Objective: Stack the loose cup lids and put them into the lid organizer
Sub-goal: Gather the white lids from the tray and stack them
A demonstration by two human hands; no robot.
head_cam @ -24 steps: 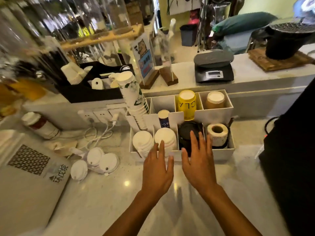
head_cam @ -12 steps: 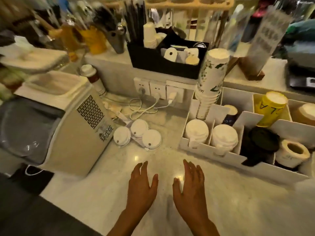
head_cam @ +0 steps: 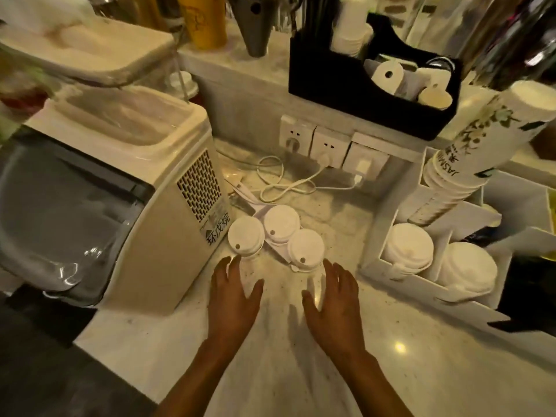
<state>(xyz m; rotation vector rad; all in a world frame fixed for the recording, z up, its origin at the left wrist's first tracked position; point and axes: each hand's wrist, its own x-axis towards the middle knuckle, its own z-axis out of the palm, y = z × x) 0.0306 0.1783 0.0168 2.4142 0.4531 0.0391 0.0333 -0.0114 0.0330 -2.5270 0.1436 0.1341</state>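
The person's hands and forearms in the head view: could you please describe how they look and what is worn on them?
Both the left hand and the right hand are bare: no gloves, rings, watch or bracelet show. The forearms are uncovered to the frame's bottom edge, with no sleeve in view.

Bare counter (head_cam: 270, 341) between cream machine (head_cam: 156, 224) and lid organizer (head_cam: 379, 236).
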